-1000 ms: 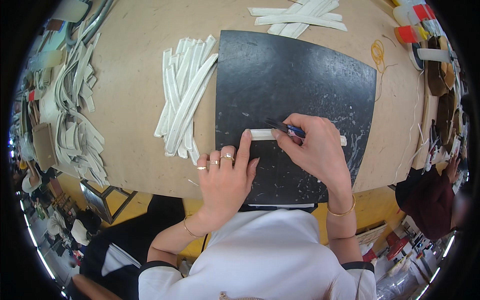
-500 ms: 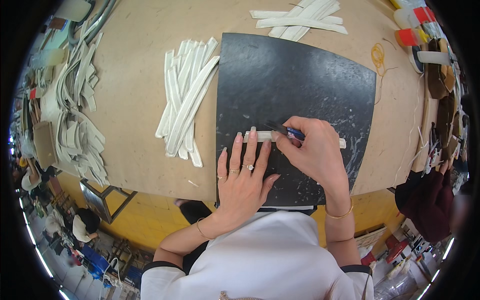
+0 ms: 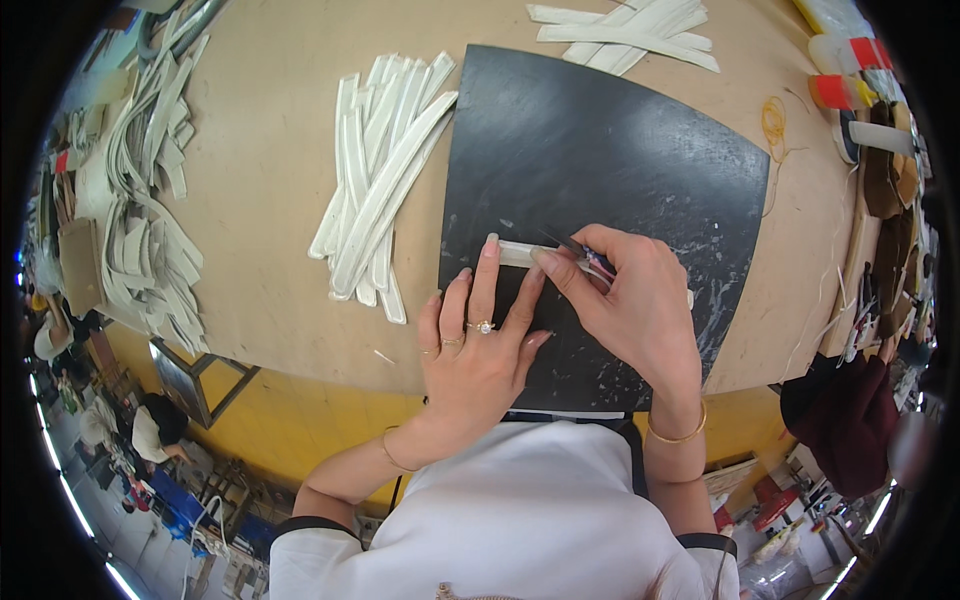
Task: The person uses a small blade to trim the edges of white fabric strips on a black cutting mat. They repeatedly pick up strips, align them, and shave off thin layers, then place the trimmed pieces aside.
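The right hand point(image 3: 640, 305) pinches a thin dark tool with a blue and pink handle point(image 3: 580, 255), thumb and fingers closed tight on it, its tip resting on a narrow white strip point(image 3: 515, 253). The left hand point(image 3: 480, 345) lies flat and spread, not gripping anything; its fingertips press the strip down against a black cutting mat point(image 3: 620, 150). The strip lies across the near part of the mat, directly under both hands, its far end hidden beneath the right hand.

The likely trouble is closeness: the left fingertips sit just beside the tool's tip, so a slip of the tool toward them could nick a finger. The strip is slim and held only by fingertip pressure, so it could skid or twist on the smooth mat and spoil the line being worked.

To the left of the grip, partly overlapping the mat's edge, lies a loose pile of white strips point(image 3: 385, 170). Beyond the grip, at the mat's far edge, is a second bundle of strips point(image 3: 625, 25). Far to the left, a heap of curved pale pieces point(image 3: 140, 210) crowds the edge of the wooden table point(image 3: 260, 270). To the right of the grip, off the mat, lie a loop of yellow thread point(image 3: 775, 120) and red-and-white containers point(image 3: 850, 70). Nothing lies between the hands and the strip.
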Available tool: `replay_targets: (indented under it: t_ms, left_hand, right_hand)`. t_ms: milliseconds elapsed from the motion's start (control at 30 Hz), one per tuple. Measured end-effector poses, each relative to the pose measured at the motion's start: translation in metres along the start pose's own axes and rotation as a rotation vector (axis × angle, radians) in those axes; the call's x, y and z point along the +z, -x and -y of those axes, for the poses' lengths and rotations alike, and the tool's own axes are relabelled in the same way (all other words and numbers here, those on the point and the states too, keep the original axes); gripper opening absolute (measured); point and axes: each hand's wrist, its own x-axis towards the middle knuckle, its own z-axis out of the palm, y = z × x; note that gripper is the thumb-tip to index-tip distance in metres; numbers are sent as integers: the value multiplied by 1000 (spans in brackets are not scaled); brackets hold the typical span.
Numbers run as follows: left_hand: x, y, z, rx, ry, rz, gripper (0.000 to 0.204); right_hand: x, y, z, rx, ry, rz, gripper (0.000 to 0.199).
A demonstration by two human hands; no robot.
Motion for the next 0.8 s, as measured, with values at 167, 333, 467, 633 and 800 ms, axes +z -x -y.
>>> replay_targets:
  t_ms: [167,333,467,633,800]
  left_hand:
    - [7,5,-10,-80,-99,-104,52]
    - [10,6,-10,-77,-168,-131,54]
    - [11,5,-8,-61,-189,-132,56]
    - [13,5,-7,-60,-183,-149,55]
    - [14,6,-5,-53,-160,-166,55]
  right_hand:
    - [5,-6,5,8,19,-9,25]
    - [3,-13,11,15,-3,52,23]
    - [4,-16,13,-22,-139,79,21]
    - [-1,-14,9,30,-342,155,19]
    - [7,-14,7,50,-240,131,21]
